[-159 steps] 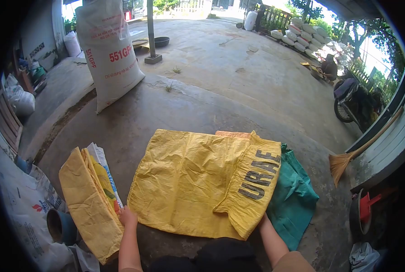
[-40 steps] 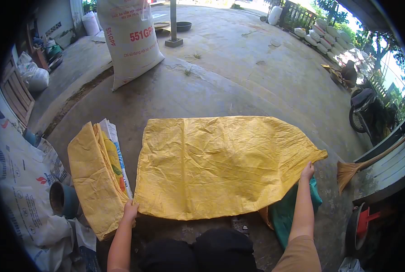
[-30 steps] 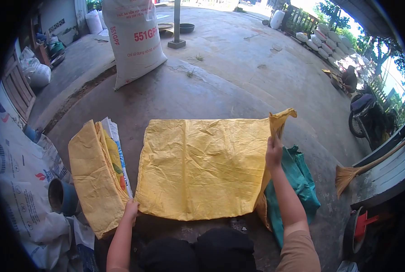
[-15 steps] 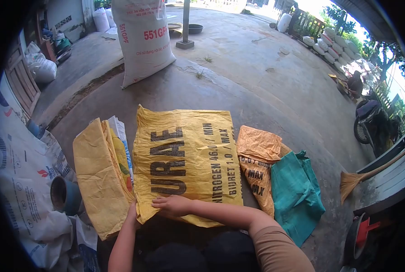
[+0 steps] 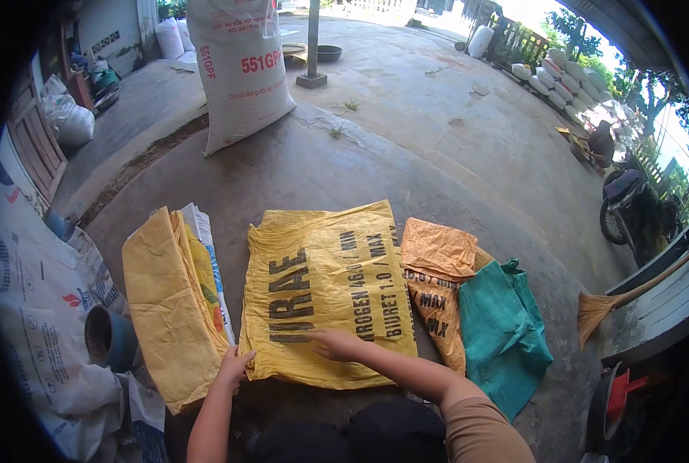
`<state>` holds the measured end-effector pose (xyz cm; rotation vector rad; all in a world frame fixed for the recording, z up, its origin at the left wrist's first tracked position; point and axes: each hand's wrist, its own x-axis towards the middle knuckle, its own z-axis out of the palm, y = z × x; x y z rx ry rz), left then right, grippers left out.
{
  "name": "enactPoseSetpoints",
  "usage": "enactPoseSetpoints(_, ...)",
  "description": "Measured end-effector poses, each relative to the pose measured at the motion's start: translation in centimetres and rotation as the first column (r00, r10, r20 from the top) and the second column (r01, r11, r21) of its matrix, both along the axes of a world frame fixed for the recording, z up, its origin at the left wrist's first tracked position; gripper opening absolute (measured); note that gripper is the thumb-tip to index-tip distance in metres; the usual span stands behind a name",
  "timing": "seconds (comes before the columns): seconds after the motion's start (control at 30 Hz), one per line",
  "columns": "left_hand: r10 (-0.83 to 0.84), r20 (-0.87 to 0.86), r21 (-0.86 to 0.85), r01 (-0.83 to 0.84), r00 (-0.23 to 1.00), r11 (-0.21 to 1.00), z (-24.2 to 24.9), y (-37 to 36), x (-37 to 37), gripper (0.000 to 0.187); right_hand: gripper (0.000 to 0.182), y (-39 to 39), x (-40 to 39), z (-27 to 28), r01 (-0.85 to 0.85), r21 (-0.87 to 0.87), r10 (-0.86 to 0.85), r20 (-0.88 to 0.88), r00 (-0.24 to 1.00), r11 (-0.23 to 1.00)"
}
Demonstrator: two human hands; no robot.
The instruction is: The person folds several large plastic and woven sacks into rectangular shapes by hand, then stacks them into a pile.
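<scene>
A yellow woven sack (image 5: 329, 285) with black print lies spread on the concrete in front of me, its left edge gathered in wrinkles. At its lower left corner, my left hand (image 5: 235, 366) pinches the edge of the sack between thumb and fingers. My right hand (image 5: 338, 345) rests over the lower part of the printed face, fingers stretched out and holding nothing. Close by on the left is a folded stack of yellow sacks (image 5: 163, 301). An orange sack (image 5: 437, 251) and a green sack (image 5: 506, 332), both folded, lie to the right.
A tall filled white sack (image 5: 244, 85) stands ahead beside a post (image 5: 313, 46). White printed sheeting (image 5: 43, 309) and a blue-grey pot (image 5: 109, 337) are at the left. On the right are a broom (image 5: 595, 312), a motorbike (image 5: 630, 204) and piled sacks (image 5: 572, 89).
My right hand has moved right, away from the sack's left edge. That edge has shifted right and bunched up, while my left hand has come onto the corner.
</scene>
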<state>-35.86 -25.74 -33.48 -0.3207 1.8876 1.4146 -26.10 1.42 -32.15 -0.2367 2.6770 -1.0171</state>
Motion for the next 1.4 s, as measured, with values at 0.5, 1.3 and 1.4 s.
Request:
enactPoseSetpoints(0.5,-0.265,-0.38,-0.202,0.2,0.886,0.959,-4.7,-0.9,0.8,0.096,0.068,13.5,14.7,-8.5,0.901,0.198,-0.915,0.209,0.345,0.385)
enactPoseSetpoints(1.3,-0.042,-0.231,-0.043,0.033,0.972,0.999,-2.5,-0.9,1.0,0.063,0.029,14.9,13.0,-4.6,0.938,-0.182,-0.956,-0.081,0.283,0.293)
enactPoseSetpoints(1.4,-0.125,-0.442,-0.12,0.079,0.888,0.99,-4.2,-0.2,0.3,0.055,0.027,15.6,13.9,-4.3,0.907,-0.317,-0.959,-0.142,0.246,0.279)
